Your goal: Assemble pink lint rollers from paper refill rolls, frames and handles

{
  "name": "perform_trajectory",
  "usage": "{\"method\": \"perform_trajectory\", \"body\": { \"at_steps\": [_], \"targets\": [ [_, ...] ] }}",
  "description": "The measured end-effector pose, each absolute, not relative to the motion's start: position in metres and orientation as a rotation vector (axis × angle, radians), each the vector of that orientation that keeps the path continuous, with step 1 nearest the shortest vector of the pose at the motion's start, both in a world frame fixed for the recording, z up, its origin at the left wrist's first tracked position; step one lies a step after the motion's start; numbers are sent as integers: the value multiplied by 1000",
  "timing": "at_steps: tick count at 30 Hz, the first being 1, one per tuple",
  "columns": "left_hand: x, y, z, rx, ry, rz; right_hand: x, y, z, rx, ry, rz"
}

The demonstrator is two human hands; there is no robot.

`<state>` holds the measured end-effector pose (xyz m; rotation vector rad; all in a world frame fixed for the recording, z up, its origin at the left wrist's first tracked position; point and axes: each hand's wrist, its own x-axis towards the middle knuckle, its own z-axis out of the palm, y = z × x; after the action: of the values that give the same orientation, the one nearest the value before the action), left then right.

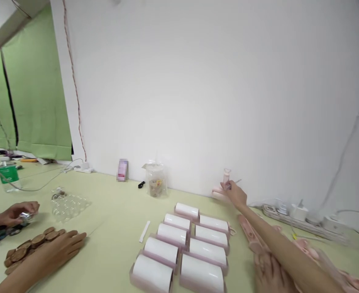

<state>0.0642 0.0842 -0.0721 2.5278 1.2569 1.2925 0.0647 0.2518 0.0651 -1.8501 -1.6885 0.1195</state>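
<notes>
My right hand (236,194) reaches to the back of the table by the wall. Its fingers are closed around a small pale pink, bottle-shaped piece (226,176). A thin stick shows behind the fingers, and another pink piece (218,192) lies just below them. My left hand (269,270) is low in front, partly covered by my right forearm and blurred. It is nearest to a long pink handle-like part (247,228); whether it grips anything is unclear. Left of my hands, two columns of white rolls in pink holders (203,270) lie on the table.
At far left, a co-worker's hands (67,246) are near brown round pieces (38,241). A clear bubble sheet (69,206), a bottle (8,177), a bag with tape (155,181) and a white strip (144,231) are on the table. A power strip (307,224) with cables runs along the right.
</notes>
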Motion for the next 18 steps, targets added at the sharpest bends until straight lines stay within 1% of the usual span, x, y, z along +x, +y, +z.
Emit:
{"method": "perform_trajectory", "body": {
  "at_steps": [2, 5, 8, 11, 14, 16, 18],
  "targets": [
    [56, 70, -69, 2463, 1243, 1535, 74, 228, 80, -1804, -1687, 42],
    [34, 41, -55, 2298, 1198, 1779, 96, 175, 94, -1723, -1698, -36],
    [8, 18, -37, 2091, 1237, 1800, 119, 106, 81, -1639, -1717, -52],
    [-8, 9, -27, 1878, 1306, 1619, 132, 44, 45, -1574, -1746, -38],
    [-14, 12, -29, 1703, 1151, 1292, 135, 11, 16, -1504, -1778, -20],
    [-16, 17, -33, 1608, 1062, 1186, 133, 6, 10, -1475, -1776, -7],
    [-18, 24, -38, 1608, 1019, 1187, 130, 8, 13, -1457, -1757, 0]
  ]
}}
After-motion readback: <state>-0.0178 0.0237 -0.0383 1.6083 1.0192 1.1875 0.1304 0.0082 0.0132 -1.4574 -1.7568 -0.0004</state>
